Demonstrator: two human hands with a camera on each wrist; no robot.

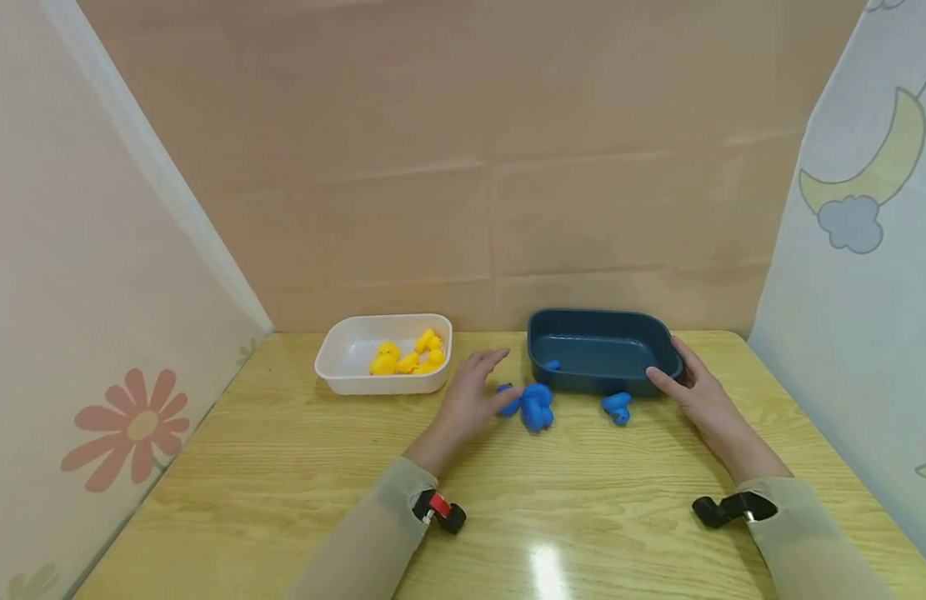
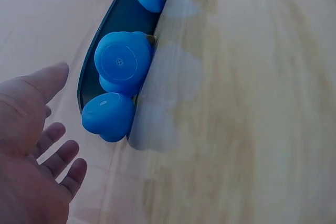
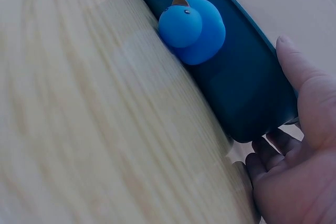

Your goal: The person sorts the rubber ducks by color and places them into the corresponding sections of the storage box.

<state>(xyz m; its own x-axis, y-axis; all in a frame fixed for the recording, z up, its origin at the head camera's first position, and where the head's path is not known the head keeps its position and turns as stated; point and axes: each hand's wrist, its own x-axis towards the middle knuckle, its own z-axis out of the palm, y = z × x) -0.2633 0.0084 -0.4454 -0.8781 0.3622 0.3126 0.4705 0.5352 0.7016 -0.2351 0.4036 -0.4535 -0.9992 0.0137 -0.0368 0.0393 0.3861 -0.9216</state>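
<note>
Head view. Left hand [image 1: 470,398] at centre of frame, open, fingers spread, gripping nothing, just beside two tipped blue ducks [image 1: 538,407] on bench [image 1: 553,492]. Right hand [image 1: 698,396] right of centre, thumb and fingers curled round right end of dark blue tray [image 1: 583,382]. Third blue duck [image 1: 618,408] right of centre, in front of tray. Another blue piece [image 1: 553,365] inside tray, at left end. White tray [image 1: 383,385] left of centre, yellow ducks [image 1: 385,362] inside, mostly toward right end.
</note>
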